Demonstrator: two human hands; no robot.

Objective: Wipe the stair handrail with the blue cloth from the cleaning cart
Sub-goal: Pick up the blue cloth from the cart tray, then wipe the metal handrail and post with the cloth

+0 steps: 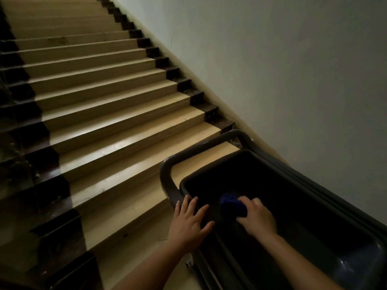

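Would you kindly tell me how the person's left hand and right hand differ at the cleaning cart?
The left hand is open, fingers spread; the right hand curls its fingers round the blue cloth. The left hand holds nothing and lies over the rim of the cleaning cart; the right hand reaches inside its dark tub. Both are bare and at the cart.

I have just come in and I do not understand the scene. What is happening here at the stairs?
A person stands at the foot of a staircase, next to a dark cleaning cart that is against the wall. The right hand grips the blue cloth inside the cart's tub. The left hand lies flat with spread fingers at the tub's edge. The cloth is not yet out of the tub, so wiping has not begun. No handrail shows in this view.
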